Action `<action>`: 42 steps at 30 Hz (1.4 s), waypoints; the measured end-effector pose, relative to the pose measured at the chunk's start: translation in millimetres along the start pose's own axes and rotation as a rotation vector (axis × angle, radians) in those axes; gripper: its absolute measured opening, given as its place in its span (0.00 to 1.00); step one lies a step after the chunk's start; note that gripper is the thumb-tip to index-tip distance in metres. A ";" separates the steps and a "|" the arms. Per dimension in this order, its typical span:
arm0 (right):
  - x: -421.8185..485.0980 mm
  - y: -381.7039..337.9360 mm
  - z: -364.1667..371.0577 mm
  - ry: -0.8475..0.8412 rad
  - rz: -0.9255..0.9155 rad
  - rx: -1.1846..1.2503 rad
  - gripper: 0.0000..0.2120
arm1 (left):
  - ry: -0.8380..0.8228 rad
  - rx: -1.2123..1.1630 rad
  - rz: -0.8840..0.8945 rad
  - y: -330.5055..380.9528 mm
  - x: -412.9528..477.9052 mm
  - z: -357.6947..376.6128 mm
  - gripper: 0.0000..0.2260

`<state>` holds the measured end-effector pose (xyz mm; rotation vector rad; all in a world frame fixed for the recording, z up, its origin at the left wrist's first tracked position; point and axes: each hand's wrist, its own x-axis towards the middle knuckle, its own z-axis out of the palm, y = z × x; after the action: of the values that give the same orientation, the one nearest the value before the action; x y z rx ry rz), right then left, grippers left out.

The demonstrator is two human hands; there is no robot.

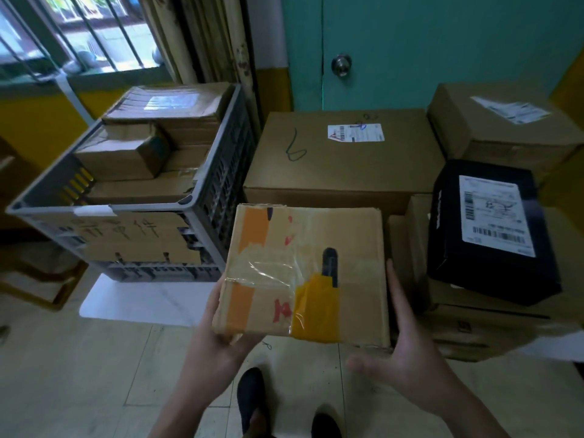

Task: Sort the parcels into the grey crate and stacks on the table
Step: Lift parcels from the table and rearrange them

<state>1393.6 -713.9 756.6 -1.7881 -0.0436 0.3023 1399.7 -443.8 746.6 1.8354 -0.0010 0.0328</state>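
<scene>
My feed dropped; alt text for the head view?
A parcel is held over the floor: the left hand grips its near left corner, the right hand lies flat against its right edge. A grey crate of parcels stands left, a black box right.

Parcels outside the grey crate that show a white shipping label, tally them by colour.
Brown: 2, the box marked 6 and the far right box
Black: 1, the black box
Total: 3
</scene>
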 end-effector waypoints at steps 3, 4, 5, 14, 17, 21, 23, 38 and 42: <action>0.8 7.5 2.9 0.069 -0.033 -0.053 0.61 | 0.021 0.034 -0.070 -9.8 -0.9 5.1 0.37; 2.5 8.0 3.2 0.090 -0.042 -0.066 0.61 | 0.037 0.043 -0.072 -10.5 0.7 6.8 0.33; 3.9 8.9 3.1 0.105 -0.045 -0.071 0.60 | 0.046 0.066 -0.056 -9.3 2.2 7.6 0.28; 6.7 12.3 4.3 0.161 -0.053 -0.043 0.59 | 0.005 0.127 0.103 10.3 10.1 12.4 0.14; 8.5 12.7 4.8 0.179 -0.062 -0.050 0.57 | 0.002 0.131 0.118 4.8 13.9 11.2 0.11; 9.0 17.3 3.6 0.210 -0.090 -0.006 0.54 | -0.017 0.125 0.119 5.6 16.2 11.7 0.11; 8.6 21.6 3.1 0.211 -0.102 0.028 0.51 | -0.022 0.146 0.127 2.2 17.8 9.6 0.08; 18.1 32.6 -14.1 0.083 -0.114 0.039 0.51 | -0.047 0.181 0.141 4.2 32.3 8.2 0.12; 20.3 33.8 -13.9 0.068 -0.115 0.070 0.51 | -0.054 0.178 0.137 6.7 34.2 10.1 0.13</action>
<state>1411.8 -731.4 723.3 -1.7176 -0.0857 0.1584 1433.9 -454.7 751.2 2.0114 -0.1669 0.0817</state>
